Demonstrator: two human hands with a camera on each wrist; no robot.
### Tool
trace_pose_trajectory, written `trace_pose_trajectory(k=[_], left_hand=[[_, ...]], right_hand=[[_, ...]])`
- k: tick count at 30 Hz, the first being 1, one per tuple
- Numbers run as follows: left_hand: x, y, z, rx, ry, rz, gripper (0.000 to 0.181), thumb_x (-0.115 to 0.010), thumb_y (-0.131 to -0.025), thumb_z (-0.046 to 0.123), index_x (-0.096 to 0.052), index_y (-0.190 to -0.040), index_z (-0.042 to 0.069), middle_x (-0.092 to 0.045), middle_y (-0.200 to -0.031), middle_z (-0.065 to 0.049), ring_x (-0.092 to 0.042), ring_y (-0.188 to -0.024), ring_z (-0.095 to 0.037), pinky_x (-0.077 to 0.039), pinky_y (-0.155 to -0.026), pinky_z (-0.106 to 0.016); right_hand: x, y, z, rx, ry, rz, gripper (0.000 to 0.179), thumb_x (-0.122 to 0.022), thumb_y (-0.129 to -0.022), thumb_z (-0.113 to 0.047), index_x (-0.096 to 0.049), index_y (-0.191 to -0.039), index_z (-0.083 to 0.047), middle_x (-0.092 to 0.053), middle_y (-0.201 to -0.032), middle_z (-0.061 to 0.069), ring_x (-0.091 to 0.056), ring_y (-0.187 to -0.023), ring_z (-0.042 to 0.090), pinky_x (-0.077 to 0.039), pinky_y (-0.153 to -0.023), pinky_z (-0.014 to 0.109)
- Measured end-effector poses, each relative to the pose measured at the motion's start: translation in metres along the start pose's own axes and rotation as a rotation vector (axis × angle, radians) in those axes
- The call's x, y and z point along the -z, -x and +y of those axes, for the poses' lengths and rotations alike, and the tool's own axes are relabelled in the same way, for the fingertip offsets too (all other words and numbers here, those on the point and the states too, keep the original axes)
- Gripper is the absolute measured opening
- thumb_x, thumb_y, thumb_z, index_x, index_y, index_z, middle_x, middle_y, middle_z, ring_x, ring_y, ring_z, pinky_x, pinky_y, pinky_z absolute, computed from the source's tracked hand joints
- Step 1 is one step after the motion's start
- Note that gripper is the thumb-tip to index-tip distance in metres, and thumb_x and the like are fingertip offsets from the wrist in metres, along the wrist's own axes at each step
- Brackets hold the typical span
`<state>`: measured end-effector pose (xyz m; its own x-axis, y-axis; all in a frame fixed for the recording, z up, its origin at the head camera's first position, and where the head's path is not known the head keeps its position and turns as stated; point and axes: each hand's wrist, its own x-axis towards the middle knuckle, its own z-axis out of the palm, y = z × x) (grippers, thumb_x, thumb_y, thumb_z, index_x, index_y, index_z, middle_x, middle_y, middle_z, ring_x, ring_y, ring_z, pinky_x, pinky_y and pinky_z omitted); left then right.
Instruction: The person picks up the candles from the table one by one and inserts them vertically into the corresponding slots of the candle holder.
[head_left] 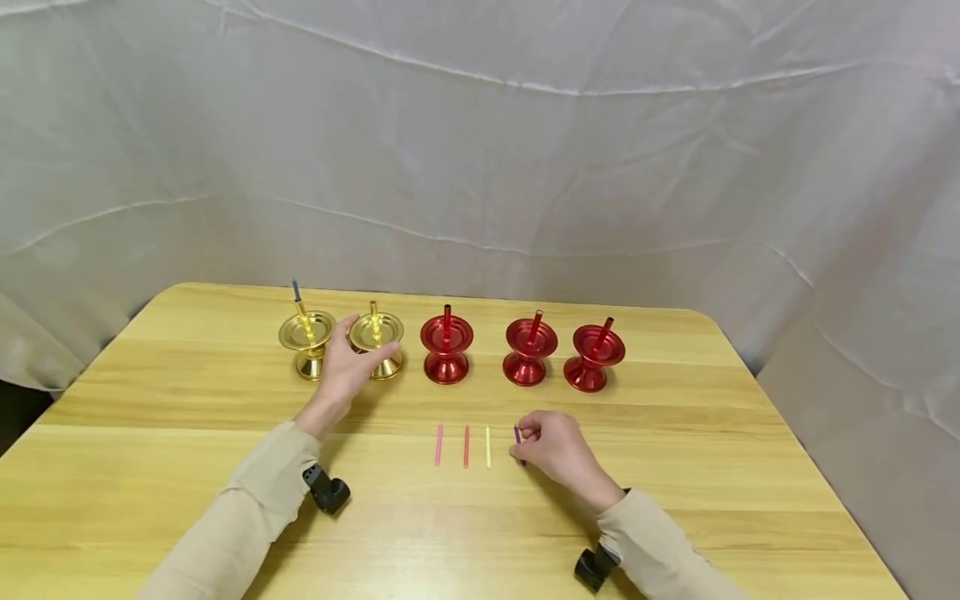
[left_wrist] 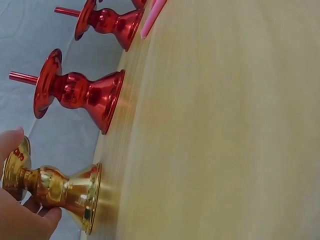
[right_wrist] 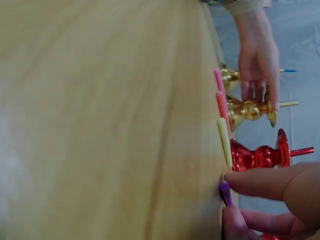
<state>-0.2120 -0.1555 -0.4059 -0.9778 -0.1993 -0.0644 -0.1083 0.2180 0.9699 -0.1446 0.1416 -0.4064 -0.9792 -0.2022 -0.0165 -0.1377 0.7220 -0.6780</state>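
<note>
My left hand (head_left: 347,373) grips the second gold candle holder (head_left: 386,367), which stands upright with a bare stem. In the left wrist view the thumb lies at its dish and the fingers lie around its waist (left_wrist: 51,185). Left of it, another gold candle holder (head_left: 310,363) carries a thin blue candle (head_left: 296,288). On the table my right hand (head_left: 561,450) pinches a purple candle (right_wrist: 226,192) between thumb and fingers. Beside it lie a yellow candle (head_left: 488,447), a red candle (head_left: 466,447) and a pink candle (head_left: 438,446), roughly parallel.
Three red candle holders, at left (head_left: 446,367), middle (head_left: 524,369) and right (head_left: 586,375), continue the row along the back of the wooden table (head_left: 420,533). Their stems hold no candles. A pale cloth (head_left: 480,167) hangs behind the table.
</note>
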Motion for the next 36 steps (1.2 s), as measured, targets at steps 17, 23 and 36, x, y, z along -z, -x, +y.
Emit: trace_pose_trajectory(k=[17, 23, 36], left_hand=[[0.000, -0.002, -0.001, -0.020, 0.011, 0.009, 0.089, -0.077, -0.083, 0.018, -0.021, -0.151, 0.004, -0.027, -0.151, -0.022, -0.030, -0.137, -0.034, -0.028, -0.111, -0.044], [-0.001, -0.002, -0.001, -0.024, 0.011, 0.006, 0.089, -0.077, -0.083, 0.019, -0.021, -0.150, 0.004, -0.028, -0.150, -0.022, -0.031, -0.136, -0.034, -0.029, -0.111, -0.044], [0.000, -0.002, -0.005, -0.025, 0.017, -0.008, 0.089, -0.077, -0.084, 0.019, -0.020, -0.151, 0.004, -0.030, -0.148, -0.023, -0.033, -0.134, -0.034, -0.031, -0.110, -0.044]], right_hand=[[0.000, -0.001, -0.010, 0.199, 0.215, -0.022, 0.013, -0.069, -0.076, 0.012, -0.069, -0.082, 0.001, -0.067, -0.078, 0.008, -0.063, -0.076, 0.023, -0.054, -0.069, 0.038], [0.005, -0.011, -0.007, 0.123, 0.080, -0.064, 0.011, -0.066, -0.084, 0.005, -0.072, -0.092, -0.001, -0.067, -0.082, 0.008, -0.060, -0.077, 0.017, -0.053, -0.074, 0.035], [0.006, -0.029, -0.020, 0.054, -0.122, -0.008, 0.018, -0.063, -0.091, 0.000, -0.068, -0.108, -0.003, -0.068, -0.096, 0.006, -0.062, -0.089, 0.021, -0.053, -0.070, 0.032]])
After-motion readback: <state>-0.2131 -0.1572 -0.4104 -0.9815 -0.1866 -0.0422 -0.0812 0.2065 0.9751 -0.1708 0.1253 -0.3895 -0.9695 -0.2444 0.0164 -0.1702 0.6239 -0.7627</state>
